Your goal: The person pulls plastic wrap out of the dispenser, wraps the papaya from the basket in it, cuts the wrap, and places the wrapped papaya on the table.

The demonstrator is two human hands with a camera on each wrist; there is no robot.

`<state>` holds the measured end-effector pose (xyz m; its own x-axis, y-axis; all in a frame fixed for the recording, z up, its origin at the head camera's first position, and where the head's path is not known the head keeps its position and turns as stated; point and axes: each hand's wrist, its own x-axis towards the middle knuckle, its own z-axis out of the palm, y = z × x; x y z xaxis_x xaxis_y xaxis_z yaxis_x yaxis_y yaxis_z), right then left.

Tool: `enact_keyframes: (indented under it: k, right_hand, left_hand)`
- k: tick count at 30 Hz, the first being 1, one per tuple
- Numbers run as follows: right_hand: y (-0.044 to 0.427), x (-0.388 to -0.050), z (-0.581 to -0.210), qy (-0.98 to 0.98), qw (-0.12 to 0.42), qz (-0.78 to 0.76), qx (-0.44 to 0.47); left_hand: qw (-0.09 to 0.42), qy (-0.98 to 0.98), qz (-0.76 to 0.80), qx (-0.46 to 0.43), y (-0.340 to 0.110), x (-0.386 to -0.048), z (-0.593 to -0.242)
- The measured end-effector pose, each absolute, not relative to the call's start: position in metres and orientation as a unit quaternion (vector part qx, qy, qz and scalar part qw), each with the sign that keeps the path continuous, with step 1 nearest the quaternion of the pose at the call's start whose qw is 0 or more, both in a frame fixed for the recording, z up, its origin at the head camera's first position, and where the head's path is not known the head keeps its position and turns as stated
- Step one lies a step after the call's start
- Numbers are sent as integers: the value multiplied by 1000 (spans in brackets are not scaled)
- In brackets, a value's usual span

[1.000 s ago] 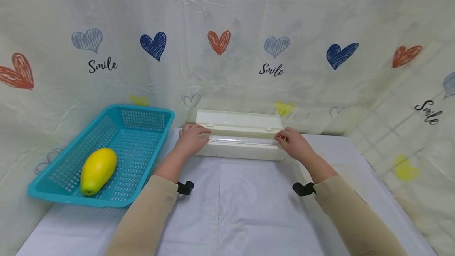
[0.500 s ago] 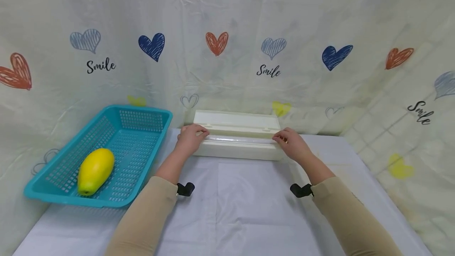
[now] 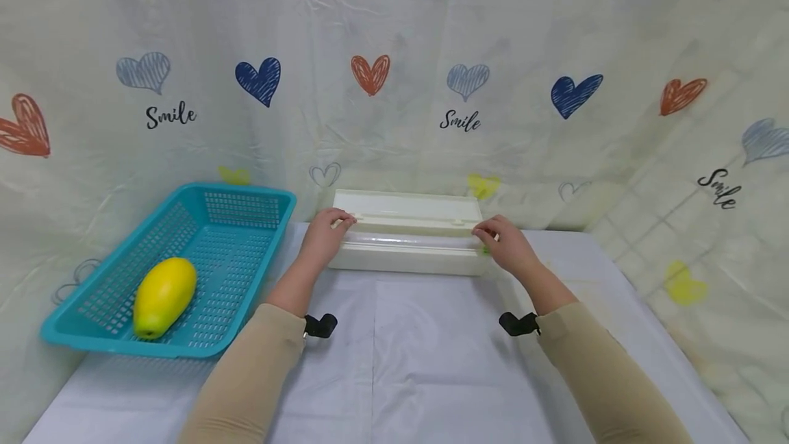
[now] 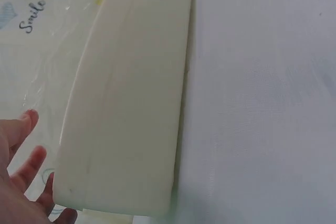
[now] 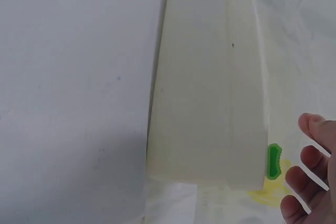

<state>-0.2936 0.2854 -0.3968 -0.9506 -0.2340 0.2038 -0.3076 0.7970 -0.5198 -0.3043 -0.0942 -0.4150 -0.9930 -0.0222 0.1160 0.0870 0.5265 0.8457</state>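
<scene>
A long cream box (image 3: 407,260) stands on the table with its lid (image 3: 407,205) tipped back, and clear film (image 3: 419,241) lies along its opening. My left hand (image 3: 323,238) is at the box's left end, thumb and forefinger pinching the film's edge. At the right end my right hand (image 3: 508,247) pinches the film's other corner. A small green piece (image 5: 274,161) juts from the box's right end in the right wrist view. In the left wrist view the box front (image 4: 126,103) is beside my left hand (image 4: 23,182); the film itself is hard to make out.
On the left a blue-green plastic basket (image 3: 246,293) holds a yellow oblong fruit (image 3: 165,297). A white cloth (image 3: 431,362) covers the table. Behind the box hangs a curtain (image 3: 407,149) printed with hearts and "Smile".
Both hands have risen slightly from the box's opening, the left one more plainly. The green piece at the right end has come into sight. The head view has shifted a little.
</scene>
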Motion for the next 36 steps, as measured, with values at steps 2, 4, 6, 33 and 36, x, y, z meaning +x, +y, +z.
enact_keyframes:
  k: [2,4,6,33,36]
  right_hand:
    - [285,-295,-394,-944,68,290,141]
    - [285,-297,-392,-943,72,295,137]
    - [285,-299,-389,-941,77,301,135]
    - [281,-298,-354,-934,103,320,120]
    - [281,-300,-351,-932,116,319,125]
  left_hand:
    - [59,-869,-492,-11,-95,-304,-413]
    - [59,-869,-492,-6,-95,-304,-409]
    - [59,-871,-488,-5,-94,-303,-406]
    - [57,-864,-499,-10,-96,-300,-367]
    - [61,-864,-499,-8,-97,-300,-364]
